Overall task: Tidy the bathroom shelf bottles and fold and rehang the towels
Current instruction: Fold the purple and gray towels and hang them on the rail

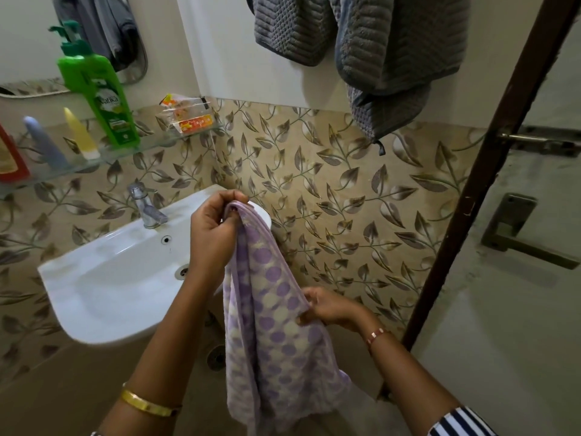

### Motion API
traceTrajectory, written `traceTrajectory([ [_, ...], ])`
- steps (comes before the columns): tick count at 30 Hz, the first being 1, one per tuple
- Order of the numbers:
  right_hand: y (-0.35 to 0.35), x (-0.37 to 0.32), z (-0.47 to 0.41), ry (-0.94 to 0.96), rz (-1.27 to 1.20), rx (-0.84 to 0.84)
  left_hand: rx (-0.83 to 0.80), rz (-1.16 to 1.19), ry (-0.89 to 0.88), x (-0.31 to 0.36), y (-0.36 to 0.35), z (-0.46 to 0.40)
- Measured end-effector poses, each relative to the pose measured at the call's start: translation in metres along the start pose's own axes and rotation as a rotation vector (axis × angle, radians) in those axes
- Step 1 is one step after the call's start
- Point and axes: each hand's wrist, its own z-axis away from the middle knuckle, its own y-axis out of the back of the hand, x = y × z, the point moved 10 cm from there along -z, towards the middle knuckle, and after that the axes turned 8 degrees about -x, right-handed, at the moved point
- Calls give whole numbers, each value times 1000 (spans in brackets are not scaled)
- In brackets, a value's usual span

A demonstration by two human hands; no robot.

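Observation:
A lilac towel with purple dots (276, 325) hangs in front of me, folded lengthwise. My left hand (213, 228) pinches its top corners at sink height. My right hand (330, 308) grips its right edge lower down. Two grey towels (390, 42) hang on the wall above, the right one drooping lower. On the glass shelf (151, 144) at the left stand a green pump bottle (100, 92), a yellow tube (80, 133), a grey-blue tube (44, 143), a red bottle (9, 158) and a small packet (188, 116).
A white sink (103, 278) with a chrome tap (146, 206) sits under the shelf. A mirror (28, 42) hangs above it. A brown door edge (490, 165) and the door with its handle (525, 240) stand at the right. A floor drain (217, 357) lies below.

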Motion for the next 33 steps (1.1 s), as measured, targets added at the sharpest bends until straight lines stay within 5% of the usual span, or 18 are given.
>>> traceTrajectory([
  [3, -22, 22, -8, -90, 56, -103, 15, 41, -25, 3, -2, 2],
  [5, -17, 33, -12, -101, -42, -19, 30, 41, -39, 2, 4, 1],
  [11, 79, 33, 31, -47, -122, 801, 103, -45, 13, -34, 39, -4],
  [14, 91, 21, 44, 38, -169, 928, 66, -189, 74, -58, 38, -3],
  [20, 79, -53, 56, 322, 1, 945, -7, -219, 141, -77, 10, 9],
  [26, 66, -114, 73, 463, 306, 878, -532, -703, -79, -66, -76, 31],
  [33, 65, -88, 56, 305, 274, 405, -256, -519, -22, -56, -48, 11],
])
